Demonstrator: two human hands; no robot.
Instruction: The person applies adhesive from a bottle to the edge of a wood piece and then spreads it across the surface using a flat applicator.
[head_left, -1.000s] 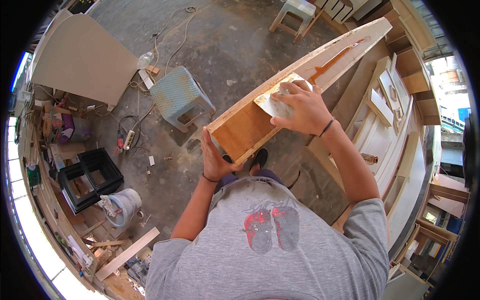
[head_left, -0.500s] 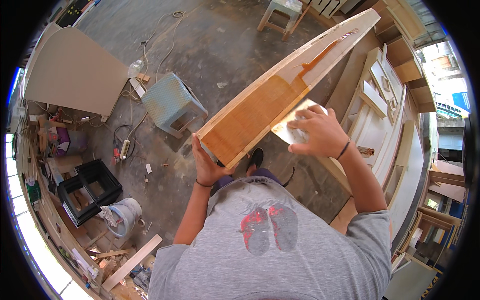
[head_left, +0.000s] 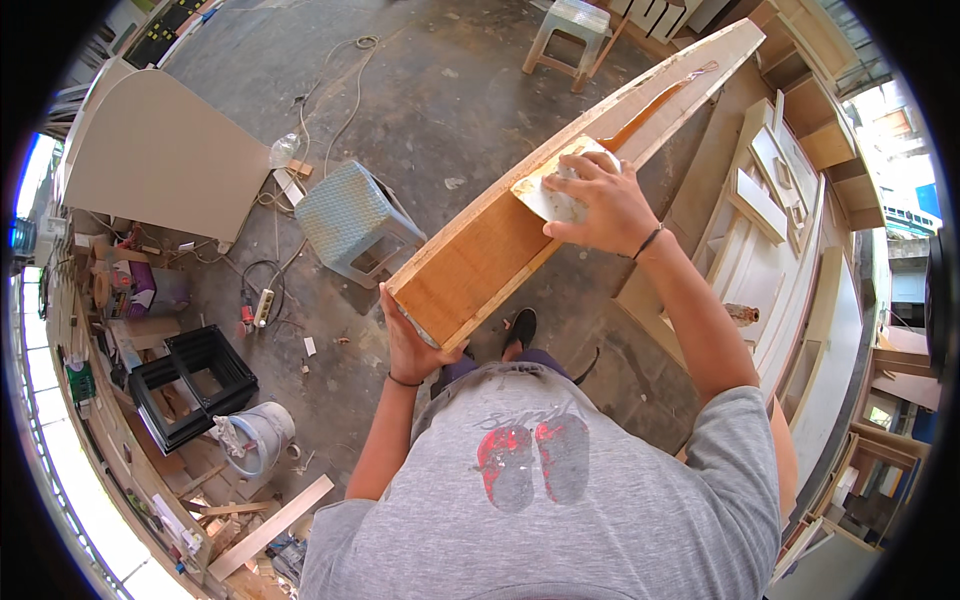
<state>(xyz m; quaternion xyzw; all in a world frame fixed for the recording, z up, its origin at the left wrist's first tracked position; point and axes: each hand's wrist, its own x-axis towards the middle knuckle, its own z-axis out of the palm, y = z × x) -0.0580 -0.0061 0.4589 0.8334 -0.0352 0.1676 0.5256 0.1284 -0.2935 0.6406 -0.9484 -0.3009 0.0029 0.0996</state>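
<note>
A long wooden panel with raised edges [head_left: 668, 118] slants from my body toward the far right. My left hand [head_left: 408, 345] holds its near end, palm and fingers around the corner. Over the near half lies a thin amber coat of what looks like glue [head_left: 470, 268]; a thicker amber streak [head_left: 648, 108] runs along the far half. In my right hand [head_left: 608, 202] is a flat white spreader [head_left: 540, 200], stained along its edge. The spreader lies against the panel where the coat meets the streak, its far side partly hidden by my fingers.
A bluish plastic stool [head_left: 350, 215] stands left of the panel, another stool [head_left: 568, 40] at the far side. Cables and a power strip [head_left: 264, 308] lie on the floor. Black frames [head_left: 195, 380] and a bucket [head_left: 255, 440] stand left. Pale wooden panels [head_left: 775, 250] lean at right.
My right hand has brought the spreader from the panel's right edge up onto its face, over the coated part. My left hand stays on the near end. The view has shifted slightly.
</note>
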